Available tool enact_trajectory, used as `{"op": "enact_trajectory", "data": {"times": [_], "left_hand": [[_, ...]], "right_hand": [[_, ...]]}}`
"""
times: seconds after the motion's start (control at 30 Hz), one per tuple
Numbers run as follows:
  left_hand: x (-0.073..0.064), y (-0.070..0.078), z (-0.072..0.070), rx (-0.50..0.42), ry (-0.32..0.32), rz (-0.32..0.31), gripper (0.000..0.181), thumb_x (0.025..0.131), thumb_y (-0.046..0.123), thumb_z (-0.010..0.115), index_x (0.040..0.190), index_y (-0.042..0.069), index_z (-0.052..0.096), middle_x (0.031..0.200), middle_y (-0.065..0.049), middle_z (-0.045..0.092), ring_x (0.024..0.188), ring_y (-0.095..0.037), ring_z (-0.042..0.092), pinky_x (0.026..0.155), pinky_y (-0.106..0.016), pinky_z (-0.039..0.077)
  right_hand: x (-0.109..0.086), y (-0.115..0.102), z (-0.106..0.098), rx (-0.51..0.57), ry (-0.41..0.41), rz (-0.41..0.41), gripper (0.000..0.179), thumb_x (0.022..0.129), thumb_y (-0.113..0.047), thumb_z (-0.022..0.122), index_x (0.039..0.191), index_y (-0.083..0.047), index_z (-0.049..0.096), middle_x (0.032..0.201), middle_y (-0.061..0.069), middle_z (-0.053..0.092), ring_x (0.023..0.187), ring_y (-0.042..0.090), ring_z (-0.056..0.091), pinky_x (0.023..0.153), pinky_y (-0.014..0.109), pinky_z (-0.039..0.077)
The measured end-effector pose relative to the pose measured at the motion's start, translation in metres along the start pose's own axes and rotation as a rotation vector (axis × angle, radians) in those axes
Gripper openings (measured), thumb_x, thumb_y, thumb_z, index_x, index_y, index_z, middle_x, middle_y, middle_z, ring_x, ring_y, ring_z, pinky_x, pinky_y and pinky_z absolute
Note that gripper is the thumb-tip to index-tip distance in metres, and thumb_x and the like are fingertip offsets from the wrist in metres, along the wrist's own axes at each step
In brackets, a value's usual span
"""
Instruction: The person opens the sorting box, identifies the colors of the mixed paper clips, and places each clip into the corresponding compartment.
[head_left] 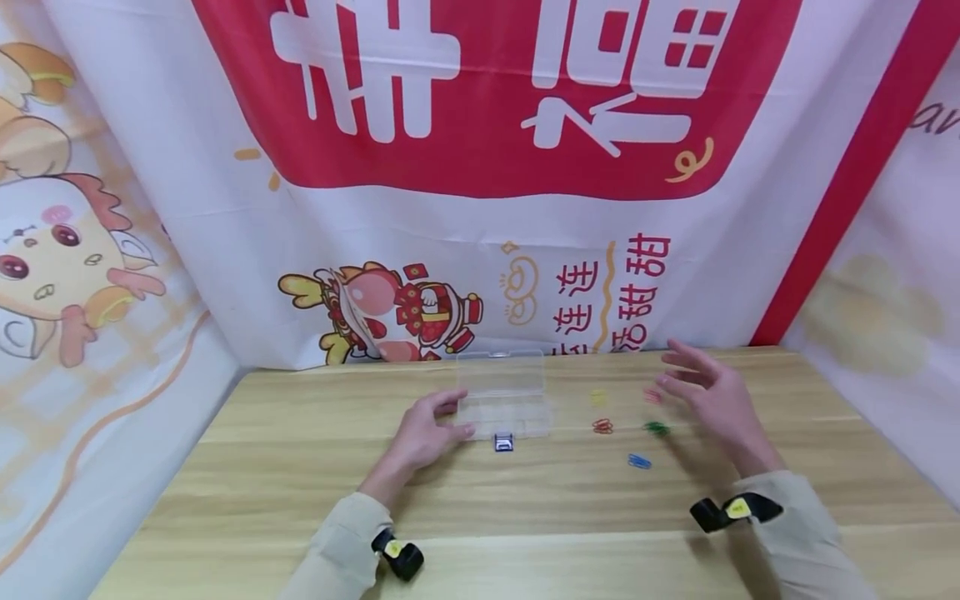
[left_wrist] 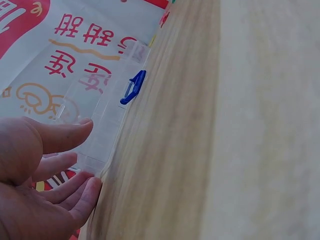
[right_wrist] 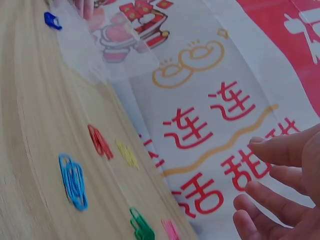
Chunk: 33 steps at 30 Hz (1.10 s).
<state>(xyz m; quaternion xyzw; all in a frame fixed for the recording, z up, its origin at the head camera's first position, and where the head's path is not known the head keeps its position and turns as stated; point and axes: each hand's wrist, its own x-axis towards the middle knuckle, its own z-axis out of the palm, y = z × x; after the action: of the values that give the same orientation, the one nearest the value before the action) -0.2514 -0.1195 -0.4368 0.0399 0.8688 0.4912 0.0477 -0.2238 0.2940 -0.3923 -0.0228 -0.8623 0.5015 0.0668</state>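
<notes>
1. Spanning the lower part of the head view, the table (head_left: 262, 450) shows pale, streaked wood grain. Clock centre: the clear box (head_left: 517, 417); 12 o'clock points away from the person.
2. Backdrop (head_left: 487, 225): white fabric at 12 o'clock, lightly creased, printed with a red panel, cartoon figure and lettering. Patterned left cloth (head_left: 90, 433) hangs at 10 o'clock, right cloth (head_left: 892, 250) at 2 o'clock.
3. Clear box: rectangular, transparent plastic, on the table near the backdrop; lid open on its 12 o'clock side. Blue latch (head_left: 503, 442): small, frame-shaped, at 6 o'clock.
4. Paper clips: looped and slender, in five small groups. Yellow clips (head_left: 597, 397), pink clips (head_left: 652, 396) and green clips (head_left: 656, 428) lie near 3 o'clock; red clips (head_left: 602, 426) just past 3; blue clips (head_left: 639, 461) nearer 4.
5. Left hand (head_left: 426, 432): at the box's end, between 8 and 9 o'clock; thumb and fingers apart. Firm contact cannot be told.
6. Right hand (head_left: 716, 400): raised at 3 o'clock beyond the pink clips; thumb apart from loosely bent fingers.
</notes>
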Motion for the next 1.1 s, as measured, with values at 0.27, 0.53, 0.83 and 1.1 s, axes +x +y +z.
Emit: {"op": "enact_trajectory", "data": {"times": [0.27, 0.53, 0.83, 1.1], "left_hand": [[0.000, 0.001, -0.006, -0.009, 0.002, 0.018, 0.064, 0.090, 0.013, 0.083, 0.149, 0.014, 0.061, 0.150, -0.016, 0.062, 0.137, -0.035, 0.060, 0.116, -0.052, 0.051], [-0.002, 0.004, -0.006, -0.019, 0.001, 0.017, 0.064, 0.089, 0.009, 0.083, 0.149, 0.012, 0.061, 0.150, -0.017, 0.062, 0.137, -0.035, 0.060, 0.113, -0.049, 0.055], [-0.002, 0.003, -0.004, -0.030, -0.024, 0.017, 0.065, 0.089, 0.009, 0.083, 0.150, 0.012, 0.059, 0.151, -0.017, 0.061, 0.136, -0.035, 0.060, 0.112, -0.048, 0.056], [-0.002, -0.001, -0.003, -0.014, -0.027, 0.014, 0.065, 0.089, 0.010, 0.083, 0.150, 0.012, 0.060, 0.150, -0.016, 0.061, 0.136, -0.035, 0.060, 0.113, -0.048, 0.055]], "right_hand": [[0.004, 0.019, 0.000, 0.014, -0.025, 0.044, 0.067, 0.103, -0.048, 0.066, 0.161, -0.019, 0.047, 0.158, 0.015, 0.055, 0.119, 0.007, 0.058, 0.092, 0.017, 0.054], [0.013, 0.044, 0.010, 0.032, -0.024, 0.132, 0.065, 0.105, -0.042, 0.066, 0.159, -0.012, 0.048, 0.160, 0.020, 0.052, 0.147, 0.039, 0.046, 0.118, 0.056, 0.044], [0.018, 0.059, 0.015, -0.098, 0.002, 0.089, 0.058, 0.105, -0.039, 0.066, 0.152, -0.007, 0.057, 0.148, 0.024, 0.063, 0.140, 0.041, 0.053, 0.116, 0.059, 0.045], [0.033, 0.064, 0.021, -0.176, 0.017, 0.141, 0.057, 0.100, -0.045, 0.072, 0.144, -0.008, 0.065, 0.148, 0.022, 0.063, 0.145, 0.047, 0.048, 0.118, 0.066, 0.039]]}}
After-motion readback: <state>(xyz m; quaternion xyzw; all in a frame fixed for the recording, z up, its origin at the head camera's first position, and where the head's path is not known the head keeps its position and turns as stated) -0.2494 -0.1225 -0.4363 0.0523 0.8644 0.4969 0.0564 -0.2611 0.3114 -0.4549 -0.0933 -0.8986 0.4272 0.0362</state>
